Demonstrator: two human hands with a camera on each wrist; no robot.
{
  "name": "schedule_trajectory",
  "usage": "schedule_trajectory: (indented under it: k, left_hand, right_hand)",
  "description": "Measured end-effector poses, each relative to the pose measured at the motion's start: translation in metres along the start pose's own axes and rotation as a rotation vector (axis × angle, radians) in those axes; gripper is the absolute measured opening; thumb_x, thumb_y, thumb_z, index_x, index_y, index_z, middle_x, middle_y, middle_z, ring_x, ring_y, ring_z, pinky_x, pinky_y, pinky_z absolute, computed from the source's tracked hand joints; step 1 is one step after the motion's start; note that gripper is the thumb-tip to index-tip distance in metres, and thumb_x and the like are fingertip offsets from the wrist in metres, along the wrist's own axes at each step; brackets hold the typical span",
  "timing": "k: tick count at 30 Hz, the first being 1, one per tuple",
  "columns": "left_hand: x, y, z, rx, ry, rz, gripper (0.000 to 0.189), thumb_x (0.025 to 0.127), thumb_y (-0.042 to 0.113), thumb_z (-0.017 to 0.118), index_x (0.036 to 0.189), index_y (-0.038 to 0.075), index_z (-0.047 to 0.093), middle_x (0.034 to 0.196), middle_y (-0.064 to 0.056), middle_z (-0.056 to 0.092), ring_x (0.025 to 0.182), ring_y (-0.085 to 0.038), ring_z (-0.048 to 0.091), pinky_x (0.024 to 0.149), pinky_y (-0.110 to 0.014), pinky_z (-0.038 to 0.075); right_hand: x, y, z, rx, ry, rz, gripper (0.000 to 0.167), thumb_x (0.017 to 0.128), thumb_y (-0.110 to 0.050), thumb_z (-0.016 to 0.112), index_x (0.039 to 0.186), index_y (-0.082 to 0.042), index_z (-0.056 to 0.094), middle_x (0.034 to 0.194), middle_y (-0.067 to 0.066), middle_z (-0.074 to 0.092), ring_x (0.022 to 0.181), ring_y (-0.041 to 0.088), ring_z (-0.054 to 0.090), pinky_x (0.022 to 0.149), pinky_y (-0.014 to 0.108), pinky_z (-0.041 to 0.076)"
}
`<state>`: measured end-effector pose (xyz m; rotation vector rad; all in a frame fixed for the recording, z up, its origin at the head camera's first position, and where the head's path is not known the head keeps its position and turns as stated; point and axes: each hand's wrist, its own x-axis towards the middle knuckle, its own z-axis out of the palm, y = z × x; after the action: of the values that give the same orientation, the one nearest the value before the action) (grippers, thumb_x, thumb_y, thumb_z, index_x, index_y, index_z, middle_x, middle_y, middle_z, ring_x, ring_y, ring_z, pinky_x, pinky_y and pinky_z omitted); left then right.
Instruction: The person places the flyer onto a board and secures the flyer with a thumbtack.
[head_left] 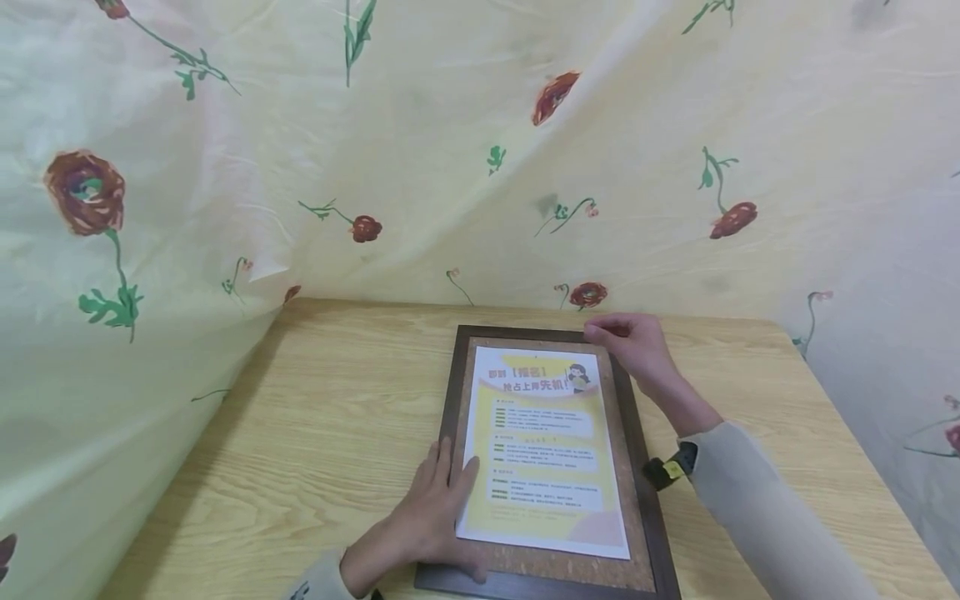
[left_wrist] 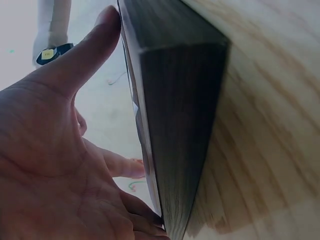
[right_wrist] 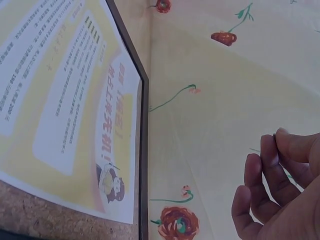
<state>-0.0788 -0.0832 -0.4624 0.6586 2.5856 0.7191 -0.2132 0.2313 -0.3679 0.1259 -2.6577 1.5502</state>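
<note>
The paper (head_left: 543, 454) could be skewed if the board (head_left: 562, 566) is nudged by the left hand (head_left: 435, 517), fingers extended; the right hand (head_left: 636, 346) is pinched together, contents unclear.

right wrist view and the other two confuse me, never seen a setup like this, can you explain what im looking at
There is no robot here: a person works with two bare hands. The widest picture comes from a camera worn on the head, looking forward and down. The other two come from cameras on the wrists, each looking at its own hand, so things appear close and tilted.

On the wooden table lies a framed cork board with a printed sheet on it. Flowered cloth hangs behind.

The left hand rests at the frame's lower left. The right hand, near the upper right corner, has thumb and index fingertips together; anything between them is too small to make out.
</note>
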Motion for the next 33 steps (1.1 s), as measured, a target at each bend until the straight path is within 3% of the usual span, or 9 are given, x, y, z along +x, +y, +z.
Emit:
schedule_trajectory:
  k: [12, 33]
  left_hand:
    - [0.002, 0.003, -0.002, 0.070, -0.072, -0.016, 0.143, 0.044, 0.066, 0.089, 0.156, 0.007, 0.025, 0.155, -0.039, -0.010, 0.141, -0.055, -0.013, 0.111, -0.067, 0.008]
    - [0.003, 0.003, -0.001, 0.105, -0.079, -0.012, 0.141, 0.044, 0.066, 0.090, 0.156, 0.008, 0.027, 0.156, -0.036, -0.012, 0.141, -0.053, -0.014, 0.111, -0.067, 0.009]
  right_hand:
    - [0.009, -0.005, 0.010, 0.010, -0.032, 0.023, 0.033, 0.098, -0.020, 0.064, 0.121, 0.004, 0.067, 0.115, 0.020, 0.067, 0.103, 0.028, 0.062, 0.090, 0.040, 0.050]
    - [0.018, -0.004, 0.028, 0.057, -0.077, 0.064, 0.030, 0.099, -0.016, 0.062, 0.120, 0.004, 0.065, 0.117, 0.021, 0.066, 0.109, 0.034, 0.061, 0.093, 0.048, 0.050]
